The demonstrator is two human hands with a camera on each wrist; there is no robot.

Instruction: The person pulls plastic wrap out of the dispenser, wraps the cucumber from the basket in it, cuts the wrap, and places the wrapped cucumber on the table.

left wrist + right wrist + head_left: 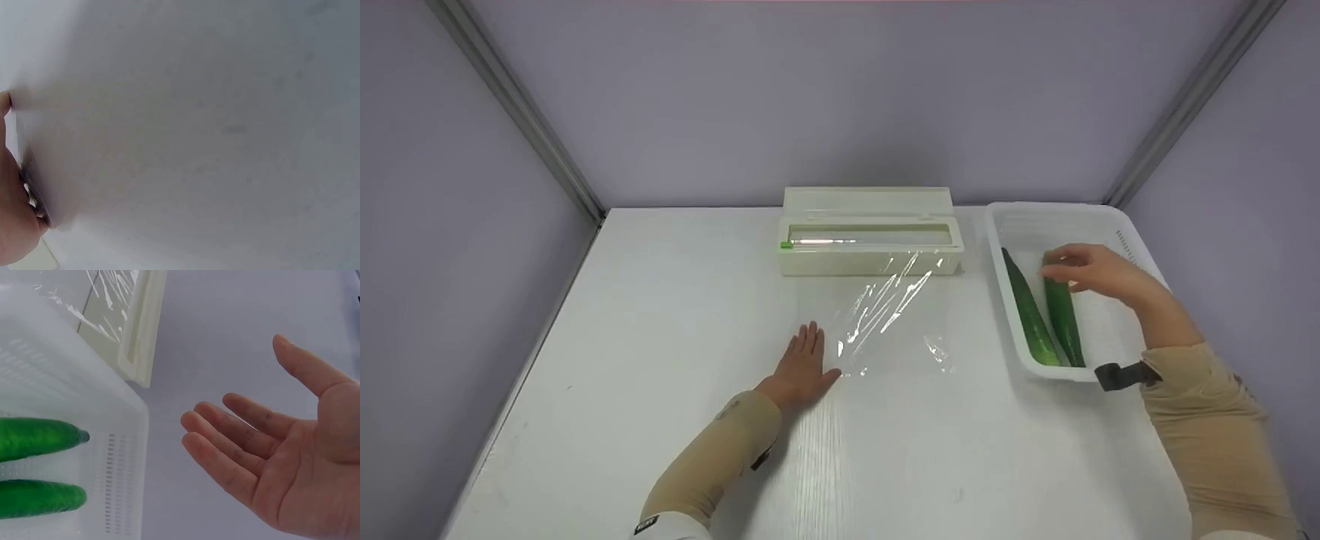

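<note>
In the basket (pixel 1117 225) at three o'clock, the right hand (pixel 1091 271) hovers open, empty, over a cucumber (pixel 1063 315).
Left hand (pixel 802 367) lies flat on cling film (pixel 885 315); the cucumber looks firm, smooth, probably best gripped mid-length.

A wrap dispenser box (pixel 870 238) sits at the back of the worktop (pixel 622 337), its film sheet (pixel 885 315) lying in front of it. The left hand (pixel 802 367) rests on the worktop at the sheet's left edge. Right of the box, the right hand (pixel 1091 271) hovers over a basket (pixel 1117 334) holding two cucumbers (pixel 1046 315) side by side.
</note>
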